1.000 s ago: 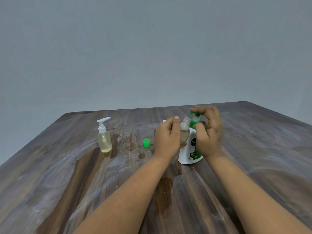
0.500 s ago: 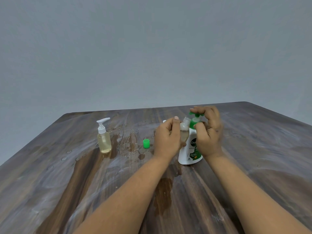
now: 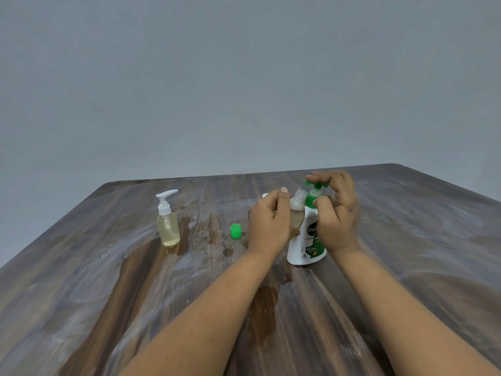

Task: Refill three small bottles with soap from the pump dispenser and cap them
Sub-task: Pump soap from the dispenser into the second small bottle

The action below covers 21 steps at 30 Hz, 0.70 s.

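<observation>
Our left hand (image 3: 268, 226) curls its grip round a small uncapped bottle (image 3: 296, 213); our right hand (image 3: 337, 210) grips the pump dispenser (image 3: 307, 245), fingers on its green head

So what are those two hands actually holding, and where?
The left hand grips a small clear bottle around its body. The right hand holds the green-and-white pump dispenser, fingers on the pump head.
</observation>
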Tool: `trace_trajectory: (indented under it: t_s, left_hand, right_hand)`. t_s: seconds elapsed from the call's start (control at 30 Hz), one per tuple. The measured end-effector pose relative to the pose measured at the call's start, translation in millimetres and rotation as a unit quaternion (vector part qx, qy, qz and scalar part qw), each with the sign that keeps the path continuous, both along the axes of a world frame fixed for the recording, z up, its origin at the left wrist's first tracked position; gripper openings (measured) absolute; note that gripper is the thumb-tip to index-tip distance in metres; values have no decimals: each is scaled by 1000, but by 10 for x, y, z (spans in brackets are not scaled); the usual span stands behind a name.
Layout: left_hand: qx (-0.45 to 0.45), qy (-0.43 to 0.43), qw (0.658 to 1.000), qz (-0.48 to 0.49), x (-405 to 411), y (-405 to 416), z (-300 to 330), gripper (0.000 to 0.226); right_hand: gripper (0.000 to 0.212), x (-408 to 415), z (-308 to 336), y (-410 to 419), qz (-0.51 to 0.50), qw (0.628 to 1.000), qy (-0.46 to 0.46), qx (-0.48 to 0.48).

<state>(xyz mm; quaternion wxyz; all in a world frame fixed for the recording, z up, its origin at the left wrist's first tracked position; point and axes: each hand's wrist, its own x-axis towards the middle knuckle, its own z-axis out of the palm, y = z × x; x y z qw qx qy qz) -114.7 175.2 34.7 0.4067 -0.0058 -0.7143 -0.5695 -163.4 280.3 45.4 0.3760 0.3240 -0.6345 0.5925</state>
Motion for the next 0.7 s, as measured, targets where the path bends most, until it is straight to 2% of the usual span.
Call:
trace_trajectory:
  t_s: [0.17,0.4,0.7]
  left_hand:
    - [-2,-5,1000,-4,-18,0,-13,46]
    - [-5,3,1000,-9,-7,-7,-10,47]
    - [-26,15,999,-13,-15,1,-43,46]
  right_hand:
    - [29,2,11,2,-2,1000,-8,0]
    - [38,-26,-23,1,-14,1000,25,9]
    - [32,-28,-15,-6,-17,1000,21,10]
